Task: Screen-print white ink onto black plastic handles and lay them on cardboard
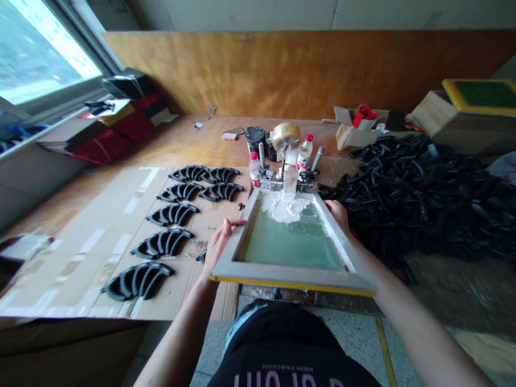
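Note:
A screen printing frame (290, 273) with pale green mesh lies in front of me, hinged at its far end and apparently raised at the near end. White ink (284, 208) is heaped on the far part of the mesh, with a squeegee (289, 183) standing at it. My left hand (217, 244) holds the frame's left side, its forefinger along the edge. On the opposite side my right hand (338, 215) grips the frame, most of its fingers hidden behind the rim. A black curved part, mostly covered, shows beside my left hand.
Black fan-shaped sets of curved parts (172, 214) lie in rows on cardboard (92, 269) at left. A large pile of black parts (423, 199) spreads at right. Bottles (305, 153), a black tub (255, 138) and a tape roll (286, 135) stand behind the frame. Boxes (455, 123) sit back right.

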A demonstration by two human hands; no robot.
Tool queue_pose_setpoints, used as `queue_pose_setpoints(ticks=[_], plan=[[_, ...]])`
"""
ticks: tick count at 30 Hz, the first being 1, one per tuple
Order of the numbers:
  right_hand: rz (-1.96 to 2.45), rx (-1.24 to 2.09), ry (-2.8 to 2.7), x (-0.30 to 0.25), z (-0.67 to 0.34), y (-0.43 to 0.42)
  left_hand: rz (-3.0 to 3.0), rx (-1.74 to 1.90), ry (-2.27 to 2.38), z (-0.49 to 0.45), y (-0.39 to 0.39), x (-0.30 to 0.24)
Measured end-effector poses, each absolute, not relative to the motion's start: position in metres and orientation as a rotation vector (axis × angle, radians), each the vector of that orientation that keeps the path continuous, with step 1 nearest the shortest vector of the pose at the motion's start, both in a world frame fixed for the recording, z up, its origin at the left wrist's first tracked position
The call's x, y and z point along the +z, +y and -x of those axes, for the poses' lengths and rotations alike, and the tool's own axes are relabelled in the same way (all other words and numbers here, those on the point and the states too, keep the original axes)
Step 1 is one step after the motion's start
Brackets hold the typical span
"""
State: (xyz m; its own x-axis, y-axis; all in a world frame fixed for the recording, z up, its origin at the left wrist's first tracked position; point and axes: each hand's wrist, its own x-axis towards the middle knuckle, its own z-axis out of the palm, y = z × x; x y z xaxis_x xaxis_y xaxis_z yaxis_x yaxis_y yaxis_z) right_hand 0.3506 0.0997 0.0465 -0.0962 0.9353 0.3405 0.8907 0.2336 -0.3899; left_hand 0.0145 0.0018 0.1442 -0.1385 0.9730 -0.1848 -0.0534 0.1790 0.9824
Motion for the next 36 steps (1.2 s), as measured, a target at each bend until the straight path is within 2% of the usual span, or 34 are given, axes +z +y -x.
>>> queue_pose_setpoints(ticks=[4,8,11,13,17,19,23,25,29,36], plan=[[1.55,0.003,-1.879,0.076,-0.334,0.129,-0.916,0.932,1.416,-0.002,-0.022,0.077],[1.486,0.067,-2.226,0.091,-0.275,0.149,-0.953,0.901,1.477,-0.004,-0.021,0.023],[1.594,0.169,-2.433,0.083,-0.255,0.14,-0.982,0.881,1.492,-0.003,-0.018,0.007],[1.49,0.191,-2.546,0.076,-0.258,0.122,-0.975,0.866,1.488,-0.002,-0.018,0.005],[0.976,0.308,-2.792,0.076,-0.278,0.092,-0.944,0.883,1.475,-0.002,-0.02,0.008],[0.888,0.385,-2.826,0.081,-0.282,0.089,-0.935,0.885,1.478,-0.003,-0.021,0.011],[1.1,0.252,-2.661,0.079,-0.277,0.089,-0.912,0.892,1.461,-0.003,-0.02,0.015],[1.06,0.188,-2.647,0.072,-0.275,0.083,-0.894,0.889,1.464,-0.004,-0.02,0.017],[0.997,0.287,-2.66,0.072,-0.275,0.083,-0.864,0.889,1.451,-0.005,-0.02,0.026],[1.536,0.153,-2.232,0.11,-0.282,0.157,-0.826,0.973,1.342,-0.002,-0.016,0.087]])
